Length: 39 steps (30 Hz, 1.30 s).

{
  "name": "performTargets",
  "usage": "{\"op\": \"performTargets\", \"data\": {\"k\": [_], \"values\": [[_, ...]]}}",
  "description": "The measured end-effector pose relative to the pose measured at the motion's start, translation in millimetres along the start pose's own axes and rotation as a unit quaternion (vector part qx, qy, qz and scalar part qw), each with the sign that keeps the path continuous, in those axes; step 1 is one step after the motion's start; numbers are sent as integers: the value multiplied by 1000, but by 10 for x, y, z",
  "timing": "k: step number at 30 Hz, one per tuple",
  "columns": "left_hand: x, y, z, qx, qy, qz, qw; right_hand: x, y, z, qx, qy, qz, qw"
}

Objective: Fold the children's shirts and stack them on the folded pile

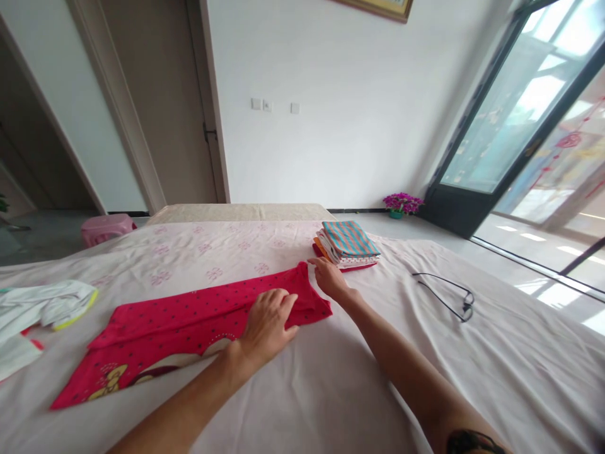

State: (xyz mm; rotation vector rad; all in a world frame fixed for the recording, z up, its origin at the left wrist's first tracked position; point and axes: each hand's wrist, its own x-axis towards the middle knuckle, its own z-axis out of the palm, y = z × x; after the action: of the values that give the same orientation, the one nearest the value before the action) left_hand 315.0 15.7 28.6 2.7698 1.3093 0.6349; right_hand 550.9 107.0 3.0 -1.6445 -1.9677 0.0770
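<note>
A red polka-dot shirt (189, 309) with a cartoon print lies folded into a long strip across the bed-like surface. My left hand (269, 318) rests palm down on its middle, thumb apart from the fingers. At the strip's far right corner, my right hand (329, 277) has its fingertips closed on the cloth edge; part of the grip is hidden. Just beyond that hand sits a stack of folded clothes (350, 243), with a blue and orange checked piece on top.
White clothing (47, 306) with yellow trim lies crumpled at the left. Black-framed glasses (466, 306) rest on the pale sheet (378, 391) to the right. A pink stool (106, 228) and a pot of purple flowers (401, 203) stand on the floor beyond.
</note>
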Motion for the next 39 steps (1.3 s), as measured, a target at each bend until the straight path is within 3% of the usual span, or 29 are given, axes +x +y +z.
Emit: {"op": "performTargets", "data": {"k": [4,8,13,17,21,25,28,35,39], "values": [[324,192,293,31,-15,-4,999,222,150,166,10,-36,4,999],[399,64,462,-61,23,-64,996,380,247,365,115,-58,-6,992],[376,-229,506,-268,139,-195,933,467,300,532,236,-54,8,970],[407,-335,489,-331,203,-224,894,471,323,535,211,-42,-1,977],[399,-297,489,-331,206,-183,902,441,280,455,113,-7,-6,994],[353,-222,514,-253,113,-41,960,404,194,394,22,-9,53,998],[337,-172,530,-172,49,47,983,387,156,396,-13,-12,97,995],[344,-90,510,-123,26,71,989,409,208,428,48,-13,133,990],[355,-81,488,-146,6,79,986,419,206,383,68,-7,146,987]]}}
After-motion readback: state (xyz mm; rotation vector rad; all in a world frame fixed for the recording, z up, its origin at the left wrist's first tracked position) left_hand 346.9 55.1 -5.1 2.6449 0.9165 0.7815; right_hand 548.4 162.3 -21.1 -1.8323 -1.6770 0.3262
